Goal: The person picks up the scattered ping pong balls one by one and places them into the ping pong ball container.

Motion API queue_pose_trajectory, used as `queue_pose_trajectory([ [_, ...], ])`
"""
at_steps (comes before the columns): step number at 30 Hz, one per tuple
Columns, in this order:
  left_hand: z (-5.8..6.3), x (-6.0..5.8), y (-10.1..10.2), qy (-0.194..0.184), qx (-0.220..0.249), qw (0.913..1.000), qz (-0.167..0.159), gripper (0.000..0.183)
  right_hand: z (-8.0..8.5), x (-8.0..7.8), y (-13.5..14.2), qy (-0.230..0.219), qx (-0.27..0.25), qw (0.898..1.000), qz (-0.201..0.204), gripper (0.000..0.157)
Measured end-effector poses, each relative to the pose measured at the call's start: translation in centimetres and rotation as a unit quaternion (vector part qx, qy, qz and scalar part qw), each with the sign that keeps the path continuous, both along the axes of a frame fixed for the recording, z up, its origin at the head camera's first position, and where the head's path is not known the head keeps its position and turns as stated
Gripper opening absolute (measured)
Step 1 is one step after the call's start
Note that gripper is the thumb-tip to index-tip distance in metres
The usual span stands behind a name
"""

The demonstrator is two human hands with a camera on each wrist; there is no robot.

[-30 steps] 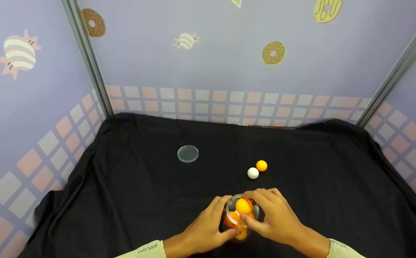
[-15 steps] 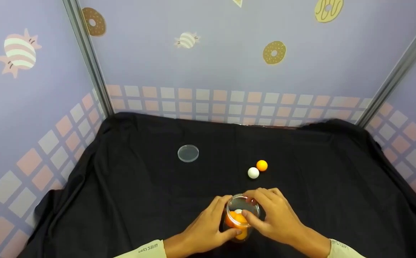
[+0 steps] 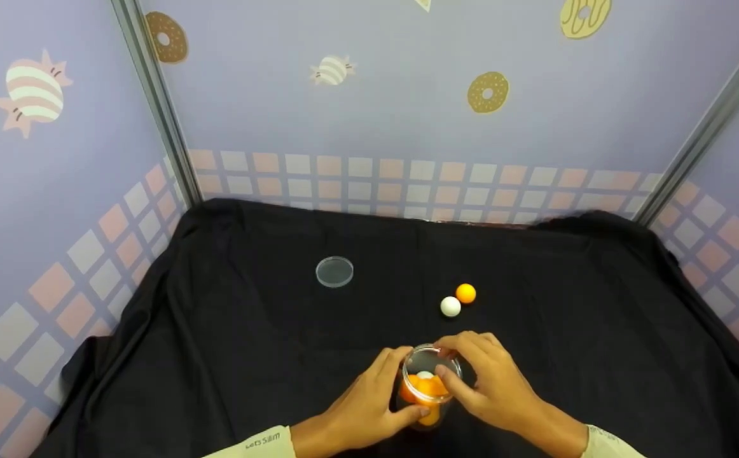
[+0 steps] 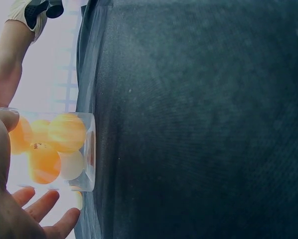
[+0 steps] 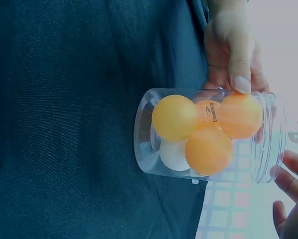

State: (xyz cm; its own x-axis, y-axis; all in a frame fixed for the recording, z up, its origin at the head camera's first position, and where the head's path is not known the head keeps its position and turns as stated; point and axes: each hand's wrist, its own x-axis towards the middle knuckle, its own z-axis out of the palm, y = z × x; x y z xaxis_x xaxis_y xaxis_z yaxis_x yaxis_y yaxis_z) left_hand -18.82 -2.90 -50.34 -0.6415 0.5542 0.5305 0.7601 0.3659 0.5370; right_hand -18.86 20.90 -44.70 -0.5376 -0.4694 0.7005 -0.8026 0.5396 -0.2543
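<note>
A clear plastic jar (image 3: pixel 428 361) stands uncovered at the near edge of the black cloth. Several orange table tennis balls (image 5: pixel 209 151) and a white ball (image 5: pixel 174 155) lie inside it. My left hand (image 3: pixel 368 402) grips the jar's side, its thumb and fingers on either side of the wall. Over the far right of the mouth is my right hand (image 3: pixel 493 385), fingers loosely bent and apart with no ball between them. In the right wrist view its fingertips (image 5: pixel 287 183) are close to the rim; whether they touch it is hard to tell.
Beyond the jar, a white ball (image 3: pixel 451 306) and an orange ball (image 3: pixel 465 293) lie side by side on the black cloth (image 3: pixel 248 356). A clear round lid (image 3: pixel 334 272) lies farther back to the left. Patterned walls (image 3: pixel 395 102) enclose the back and sides.
An orange ball held by my right hand at the mouth has dropped into the jar. My right thumb has since drawn slightly away to the right. My left hand stays put.
</note>
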Motion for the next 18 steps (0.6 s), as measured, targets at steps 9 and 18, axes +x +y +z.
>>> queue_pose_trajectory([
  [9,0.0,0.0,-0.1,-0.005,-0.007,0.9999,0.011,0.076,-0.5,-2.4,1.0,0.011,-0.013,0.997,-0.069,0.029],
  [18,0.0,0.0,0.1,0.0,-0.014,0.9997,0.018,0.077,-1.9,-6.3,3.3,0.007,0.001,0.985,-0.172,0.027],
])
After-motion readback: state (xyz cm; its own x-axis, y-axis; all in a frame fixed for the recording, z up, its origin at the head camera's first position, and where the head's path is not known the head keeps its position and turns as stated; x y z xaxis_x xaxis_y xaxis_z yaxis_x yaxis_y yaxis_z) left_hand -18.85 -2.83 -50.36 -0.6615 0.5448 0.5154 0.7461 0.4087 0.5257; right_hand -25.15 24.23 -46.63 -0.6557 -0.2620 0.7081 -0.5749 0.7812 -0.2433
